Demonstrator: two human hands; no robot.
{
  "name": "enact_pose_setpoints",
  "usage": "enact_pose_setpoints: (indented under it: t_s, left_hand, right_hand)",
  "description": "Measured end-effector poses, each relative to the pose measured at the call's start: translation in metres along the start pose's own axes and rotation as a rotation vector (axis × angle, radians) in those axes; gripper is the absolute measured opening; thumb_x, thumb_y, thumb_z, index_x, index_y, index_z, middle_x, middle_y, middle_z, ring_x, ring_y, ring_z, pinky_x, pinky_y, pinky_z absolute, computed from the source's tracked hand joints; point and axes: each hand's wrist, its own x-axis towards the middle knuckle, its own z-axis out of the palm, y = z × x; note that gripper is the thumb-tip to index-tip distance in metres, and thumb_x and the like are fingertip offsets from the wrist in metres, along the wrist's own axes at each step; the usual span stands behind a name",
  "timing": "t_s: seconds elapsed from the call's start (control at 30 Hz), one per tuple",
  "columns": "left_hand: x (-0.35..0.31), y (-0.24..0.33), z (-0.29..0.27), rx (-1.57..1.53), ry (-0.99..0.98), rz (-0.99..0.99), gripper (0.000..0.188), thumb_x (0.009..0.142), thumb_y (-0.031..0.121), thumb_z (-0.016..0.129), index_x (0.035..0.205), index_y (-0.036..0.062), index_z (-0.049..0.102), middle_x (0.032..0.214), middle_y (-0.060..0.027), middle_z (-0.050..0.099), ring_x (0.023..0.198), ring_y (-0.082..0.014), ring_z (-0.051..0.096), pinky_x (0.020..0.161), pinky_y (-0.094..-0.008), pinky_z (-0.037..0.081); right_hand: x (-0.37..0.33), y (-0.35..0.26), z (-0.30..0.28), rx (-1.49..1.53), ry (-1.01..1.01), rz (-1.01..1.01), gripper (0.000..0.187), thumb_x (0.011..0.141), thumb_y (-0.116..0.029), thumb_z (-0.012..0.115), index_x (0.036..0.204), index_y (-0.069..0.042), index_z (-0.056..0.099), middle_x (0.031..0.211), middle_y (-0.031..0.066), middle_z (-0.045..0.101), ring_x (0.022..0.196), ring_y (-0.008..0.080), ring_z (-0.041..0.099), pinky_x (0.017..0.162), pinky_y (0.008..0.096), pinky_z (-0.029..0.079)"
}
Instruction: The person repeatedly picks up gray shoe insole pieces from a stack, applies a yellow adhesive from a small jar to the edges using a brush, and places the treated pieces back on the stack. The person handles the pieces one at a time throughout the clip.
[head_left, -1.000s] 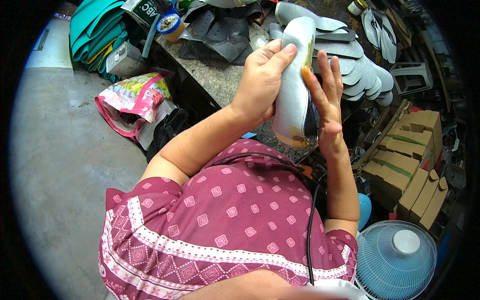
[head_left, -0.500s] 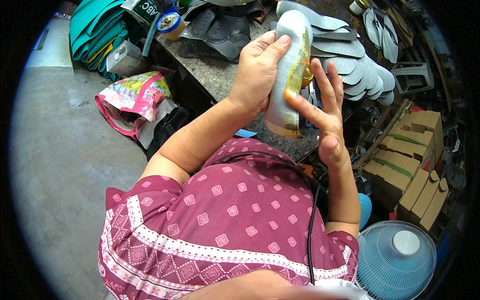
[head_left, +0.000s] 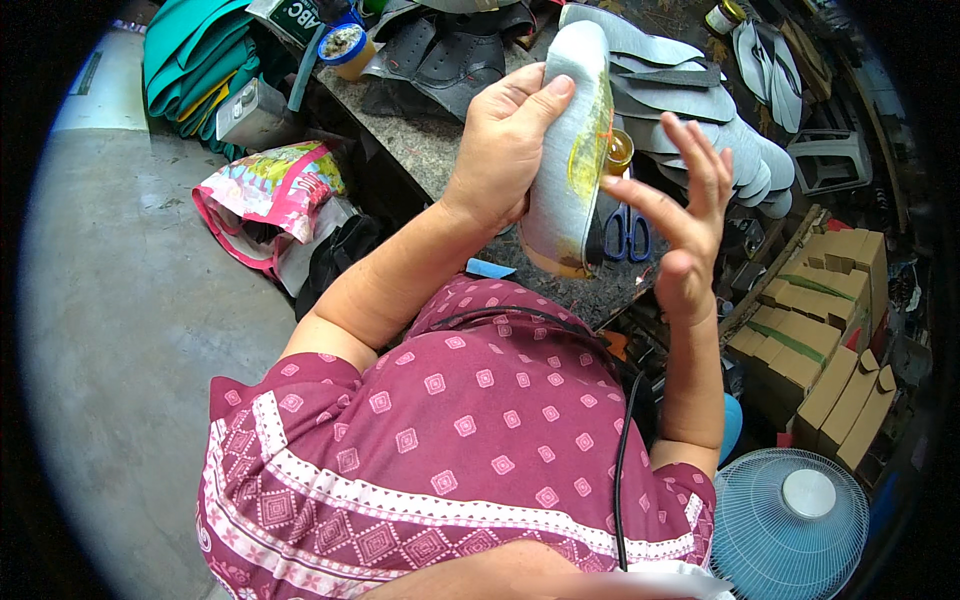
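Note:
My left hand [head_left: 505,140] grips a grey shoe insole [head_left: 562,180], thumb on its face and fingers behind. The insole stands nearly upright, with a wet yellowish smear along its right side. My right hand [head_left: 685,225] is spread, its index fingertip at or very near the insole's right edge; it holds nothing. Just beyond that finger is a small jar of amber liquid [head_left: 620,150]. Dark-handled scissors [head_left: 627,235] lie on the worktable below the jar, partly behind the fingers.
Overlapping grey insoles [head_left: 740,150] cover the table's right. Black cut shoe pieces [head_left: 440,55] and a tub [head_left: 345,50] lie farther back. Green sheets [head_left: 190,70] and a patterned bag [head_left: 270,200] are left; cardboard boxes [head_left: 800,330] and a fan [head_left: 795,525] are right.
My right hand has moved right, its fingers drawing back from the insole's face toward its edge. The insole has shifted slightly left and turned a little; the jar and scissors show more.

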Motion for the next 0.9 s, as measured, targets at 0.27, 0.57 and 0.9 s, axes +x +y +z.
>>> enact_pose_setpoints:
  t_s: [0.27,0.57,0.9]
  left_hand:
    - [-0.009,-0.009,0.013,-0.069,-0.055,-0.052,0.025,0.101,0.015,0.054,0.117,-0.0027,0.062,0.1,-0.0074,0.069,0.086,-0.0105,0.065,0.077,-0.025,0.054]
    - [-0.001,-0.013,0.002,-0.002,-0.042,0.035,0.024,0.102,0.015,0.053,0.117,-0.001,0.063,0.102,-0.0061,0.069,0.088,-0.0096,0.066,0.078,-0.0247,0.053]
    - [-0.009,-0.014,0.002,0.258,-0.064,0.1,0.027,0.101,0.016,0.054,0.119,-0.003,0.062,0.103,-0.0066,0.069,0.09,-0.0102,0.064,0.081,-0.024,0.052]
  right_hand:
    - [0.014,0.025,0.029,0.066,-0.035,0.049,0.099,0.081,-0.088,0.006,0.15,-0.027,0.041,0.162,0.0095,0.022,0.15,0.0357,0.013,0.115,0.0626,-0.002]
    - [-0.006,0.01,0.021,0.531,-0.102,0.164,0.115,0.078,-0.088,-0.007,0.133,-0.014,0.062,0.159,0.0153,0.026,0.149,0.0346,0.014,0.118,0.0533,0.0]
    - [0.013,0.019,0.008,0.767,-0.015,0.172,0.113,0.083,-0.084,-0.004,0.126,-0.005,0.065,0.158,0.0198,0.028,0.149,0.0309,0.018,0.119,0.0499,-0.001]
